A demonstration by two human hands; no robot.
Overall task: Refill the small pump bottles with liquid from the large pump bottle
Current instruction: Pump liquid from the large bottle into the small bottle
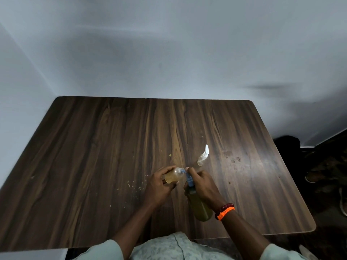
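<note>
The left hand (159,186) holds a small bottle (174,176) above the table (93,166), fingers curled round its body, the open neck tilted toward the right. The bottle looks partly filled with amber liquid. The right hand (201,185) grips the large pump bottle (200,207) near its neck, fingers wrapped round it, with one finger apparently on the blue pump head (188,178). The spout sits at, or just inside, the small bottle's mouth; which of the two cannot be told. A second small bottle (202,158) with a white cap stands upright beyond the hands, well apart from them.

Risks noted:
- Both bottles are held in the air and leaning. If either hand drifts during a pump stroke, the spout may slip off the narrow mouth and liquid would land on the table or the left hand.
- The small bottle is tilted; as the level rises, liquid may run out of the neck.
- A hard stroke may overshoot the opening.
- Pale crumbs (133,184) lie on the table near the left hand and could foul a bottle set down there.
</note>
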